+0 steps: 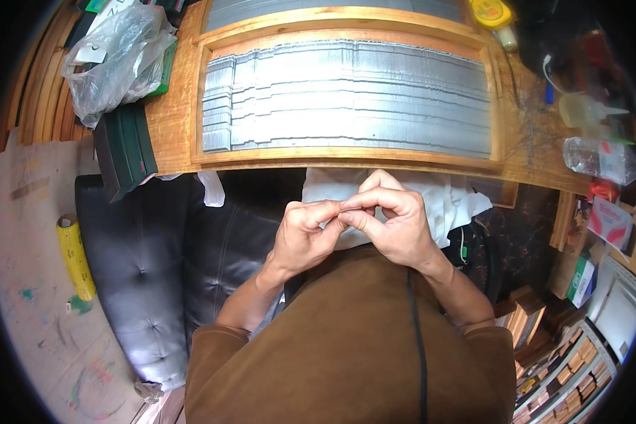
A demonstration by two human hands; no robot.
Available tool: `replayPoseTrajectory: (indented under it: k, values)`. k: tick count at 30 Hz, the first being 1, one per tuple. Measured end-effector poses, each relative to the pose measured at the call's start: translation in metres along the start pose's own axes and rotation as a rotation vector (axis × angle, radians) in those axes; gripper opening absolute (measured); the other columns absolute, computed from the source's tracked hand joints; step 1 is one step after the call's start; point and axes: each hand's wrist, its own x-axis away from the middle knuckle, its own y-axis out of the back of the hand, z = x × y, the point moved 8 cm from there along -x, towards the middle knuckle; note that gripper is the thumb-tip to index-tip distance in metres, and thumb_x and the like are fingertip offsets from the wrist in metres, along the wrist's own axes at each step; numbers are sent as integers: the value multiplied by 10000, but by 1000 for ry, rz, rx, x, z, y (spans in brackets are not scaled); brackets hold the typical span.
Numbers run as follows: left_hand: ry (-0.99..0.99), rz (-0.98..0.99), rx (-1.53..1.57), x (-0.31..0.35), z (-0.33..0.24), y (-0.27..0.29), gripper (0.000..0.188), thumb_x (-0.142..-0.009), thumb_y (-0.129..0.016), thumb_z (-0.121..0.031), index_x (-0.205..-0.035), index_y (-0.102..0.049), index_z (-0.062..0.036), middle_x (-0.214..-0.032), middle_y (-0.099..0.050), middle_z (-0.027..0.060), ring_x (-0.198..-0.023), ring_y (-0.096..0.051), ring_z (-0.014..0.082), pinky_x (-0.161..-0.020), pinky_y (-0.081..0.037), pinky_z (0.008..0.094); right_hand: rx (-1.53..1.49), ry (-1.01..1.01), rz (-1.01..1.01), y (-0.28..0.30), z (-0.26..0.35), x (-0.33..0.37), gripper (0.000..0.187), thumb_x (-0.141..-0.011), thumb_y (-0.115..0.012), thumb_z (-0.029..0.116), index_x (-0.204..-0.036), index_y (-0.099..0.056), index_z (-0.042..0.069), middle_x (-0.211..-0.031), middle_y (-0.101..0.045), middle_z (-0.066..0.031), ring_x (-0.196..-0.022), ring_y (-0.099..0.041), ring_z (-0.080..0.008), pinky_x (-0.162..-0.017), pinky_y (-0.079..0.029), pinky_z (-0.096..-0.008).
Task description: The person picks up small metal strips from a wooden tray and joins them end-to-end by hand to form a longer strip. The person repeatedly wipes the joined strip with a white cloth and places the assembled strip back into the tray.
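My left hand [309, 230] and my right hand [396, 222] meet in front of my chest, thumbs and forefingers pinched together at the tips. Whatever lies between the fingertips, if anything, is too small to make out. Both hands are just short of the table's near edge, above a white cloth [325, 187] that hangs over my lap. Beyond them on the table sits a wooden frame [318, 157], with rows of thin, shiny silver strips [360, 99] laid side by side inside it.
A clear plastic bag [124, 60] and a dark green box [126, 148] occupy the table's left end. On the right are a yellow tape measure [489, 13] and clear bottles [601, 159]. A black tufted sofa [138, 261] stands left; a yellow roll [76, 258] is beyond it.
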Motion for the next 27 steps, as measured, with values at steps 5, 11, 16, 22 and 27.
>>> replayPoseTrajectory:
  k: [5,11,16,22,27]
  values:
    - [30,-88,14,10,6,-2,142,-937,-722,3,-1069,-767,30,-833,-751,201,-706,-761,209,-629,-564,293,66,63,66,-5,2,-4,80,-881,-811,23,-960,-803,27,-826,-633,-34,-709,-589,-114,-615,-487,-261]
    - [-35,-210,18,18,-2,-4,131,-945,-735,-13,-1058,-760,48,-850,-775,171,-706,-765,202,-631,-557,270,-2,11,140,-6,1,-8,111,-864,-812,15,-975,-810,21,-848,-658,-50,-726,-623,-130,-629,-509,-270]
    - [29,-171,17,22,8,-8,141,-950,-721,1,-1077,-760,45,-897,-789,174,-783,-789,211,-670,-577,269,-32,-67,205,-5,-4,-8,205,-809,-849,-21,-1009,-819,16,-856,-663,-42,-769,-624,-120,-667,-510,-256]
    - [61,-139,12,17,3,-8,130,-956,-726,-25,-1065,-767,33,-873,-783,172,-748,-775,191,-653,-569,275,-46,-90,209,-3,-4,-9,190,-811,-853,-5,-996,-826,30,-832,-660,-32,-754,-616,-110,-653,-499,-254]
    - [43,-122,39,17,7,-9,155,-964,-744,-58,-1079,-766,43,-850,-788,145,-742,-751,136,-649,-552,257,-51,-98,212,-2,-6,-9,169,-821,-847,15,-987,-827,40,-830,-666,-30,-720,-592,-97,-631,-480,-249]
